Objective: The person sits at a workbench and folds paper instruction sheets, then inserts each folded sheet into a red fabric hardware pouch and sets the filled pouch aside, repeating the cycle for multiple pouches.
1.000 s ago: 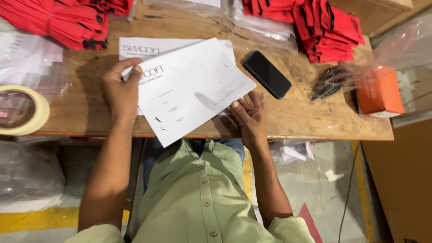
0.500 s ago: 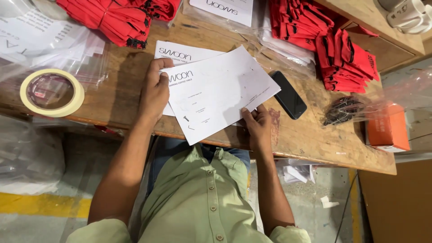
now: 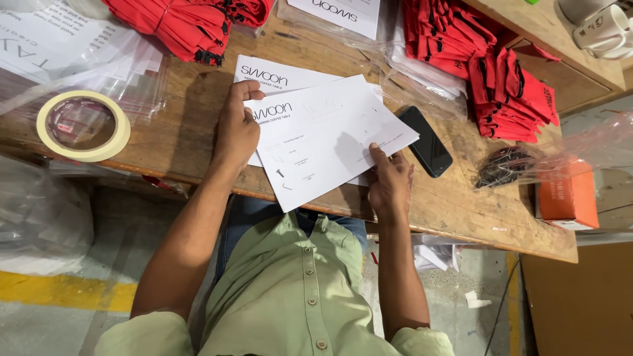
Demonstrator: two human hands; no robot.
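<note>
A white printed instruction sheet (image 3: 323,142) lies skewed on the wooden table (image 3: 198,86), on top of another similar sheet (image 3: 280,72). My left hand (image 3: 236,128) rests flat on the sheet's left edge, fingers pressing it down. At the sheet's lower right edge, my right hand (image 3: 389,181) pinches it, with the index finger on top of the paper. A black phone (image 3: 425,140) lies just right of the sheet, close to my right hand.
A roll of tape (image 3: 84,125) sits at the table's left. Stacks of red fabric pouches lie at top left (image 3: 178,26) and top right (image 3: 491,72). A clear bag of dark parts (image 3: 504,165) and an orange box (image 3: 566,196) are at the right. White mugs (image 3: 600,26) stand on a shelf.
The view has shifted, so the table sits higher and further left in frame. My right hand slid onto the sheet's lower right edge. The left hand stays on the sheet's left side.
</note>
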